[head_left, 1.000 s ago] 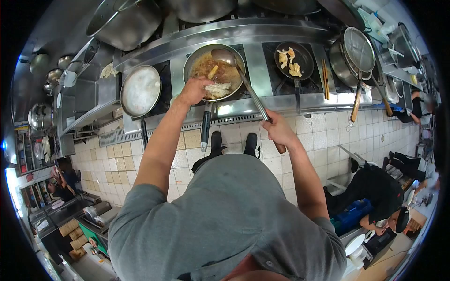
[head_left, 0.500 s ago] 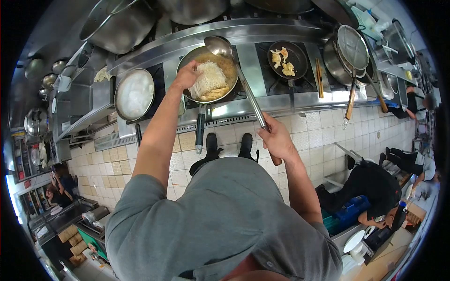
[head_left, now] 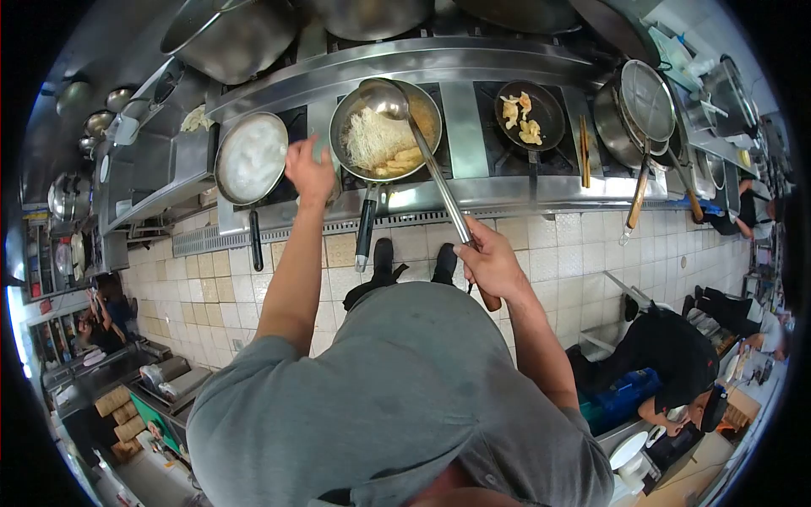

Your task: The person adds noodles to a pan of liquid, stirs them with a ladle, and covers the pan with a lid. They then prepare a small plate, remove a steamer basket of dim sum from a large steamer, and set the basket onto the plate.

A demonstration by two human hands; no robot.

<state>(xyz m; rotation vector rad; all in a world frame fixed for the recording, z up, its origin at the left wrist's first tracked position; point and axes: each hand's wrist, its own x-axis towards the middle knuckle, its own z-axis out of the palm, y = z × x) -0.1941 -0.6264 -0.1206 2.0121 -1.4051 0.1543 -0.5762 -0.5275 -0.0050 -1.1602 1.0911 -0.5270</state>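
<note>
My right hand (head_left: 492, 260) is wrapped round the wooden handle end of a long steel ladle (head_left: 438, 176). The ladle's bowl hangs over the upper part of a frying pan (head_left: 338, 139) on the stove. White noodles (head_left: 372, 139) and yellowish pieces (head_left: 400, 161) lie in this pan, with brown liquid around them. Just left of the pan, my left hand (head_left: 310, 172) is in the air with its fingers apart and nothing in it. A second pan (head_left: 251, 159) with white, foamy contents stands to the left of that hand.
A small dark pan (head_left: 549, 118) holds yellow pieces. Chopsticks (head_left: 585, 152), a strainer (head_left: 649, 100) and pots are at the right. Large pots (head_left: 232, 42) stand at the back. A co-worker in black (head_left: 676, 355) bends at the lower right; other people are farther off.
My left hand has let go of the noodles and moved left, out of the pan. The ladle's bowl has shifted slightly left over the pan, still held by my right hand.
</note>
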